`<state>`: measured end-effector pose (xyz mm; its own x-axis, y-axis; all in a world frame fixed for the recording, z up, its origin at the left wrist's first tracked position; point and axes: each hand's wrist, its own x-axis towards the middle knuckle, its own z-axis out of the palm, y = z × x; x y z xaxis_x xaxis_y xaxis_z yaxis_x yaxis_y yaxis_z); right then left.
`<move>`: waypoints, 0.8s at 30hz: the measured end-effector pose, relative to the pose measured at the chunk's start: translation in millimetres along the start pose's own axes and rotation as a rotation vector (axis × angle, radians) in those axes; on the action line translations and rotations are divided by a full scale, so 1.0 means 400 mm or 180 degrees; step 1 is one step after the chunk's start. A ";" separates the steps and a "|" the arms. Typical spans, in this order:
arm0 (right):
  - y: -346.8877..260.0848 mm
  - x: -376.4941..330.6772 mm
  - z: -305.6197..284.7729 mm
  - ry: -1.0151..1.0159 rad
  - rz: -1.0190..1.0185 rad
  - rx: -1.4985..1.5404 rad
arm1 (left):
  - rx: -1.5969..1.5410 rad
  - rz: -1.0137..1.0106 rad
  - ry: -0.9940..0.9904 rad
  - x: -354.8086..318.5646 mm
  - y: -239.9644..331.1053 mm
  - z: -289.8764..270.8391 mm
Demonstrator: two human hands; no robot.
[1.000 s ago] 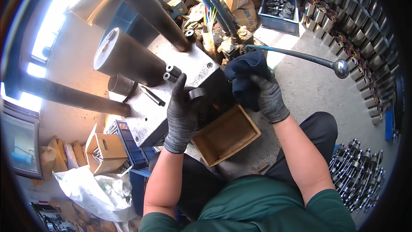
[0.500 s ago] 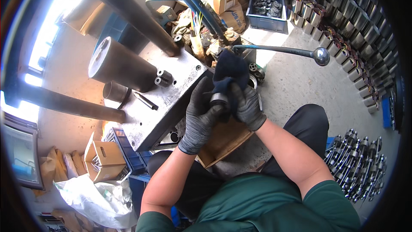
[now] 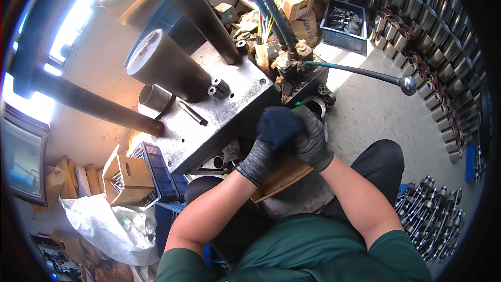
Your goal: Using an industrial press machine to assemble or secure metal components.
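A dark blue cloth [image 3: 282, 125] is bunched between my gloved hands, in front of the press table. My left hand [image 3: 260, 159], in a grey knit glove, is closed beneath the cloth. A metal cylindrical part, seen in its grip half a second ago, is now covered by cloth and fingers. My right hand [image 3: 314, 138], gloved alike, grips the cloth from the right side. Just under both hands lies an open cardboard box [image 3: 284, 177], its inside mostly blocked from view.
On the steel press table [image 3: 237, 91] stand a large dark cylinder [image 3: 169, 65], two small sleeves [image 3: 219, 89] and a pin [image 3: 192, 113]. A ball-ended lever [image 3: 360, 70] reaches out to the right. Metal shafts [image 3: 430, 219] stand at lower right; a blue crate [image 3: 343, 26] sits behind.
The cloth has moved down and now wraps over the metal part, which showed before. My left hand has turned beneath it. The whole view has shifted slightly.
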<state>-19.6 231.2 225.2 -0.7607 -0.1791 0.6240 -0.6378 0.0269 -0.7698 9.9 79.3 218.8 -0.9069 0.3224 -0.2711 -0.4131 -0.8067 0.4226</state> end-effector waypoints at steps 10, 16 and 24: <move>0.077 0.003 -0.074 -0.0070 0.1345 0.1029 | 0.2843 0.0450 0.0063 -0.117 0.139 0.117; 0.076 0.044 -0.127 0.0646 0.1118 0.0438 | 0.4490 0.2497 0.1721 -0.268 0.373 0.024; 0.074 0.067 -0.125 0.0651 0.1230 0.0198 | 0.5602 0.1632 0.3175 -0.398 0.513 -0.140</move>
<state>-65.1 276.2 225.8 -0.9542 0.0311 0.2977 -0.2980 -0.0066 -0.9545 74.1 -165.3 300.5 -0.8440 -0.5273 0.0986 -0.3642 0.6982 0.6164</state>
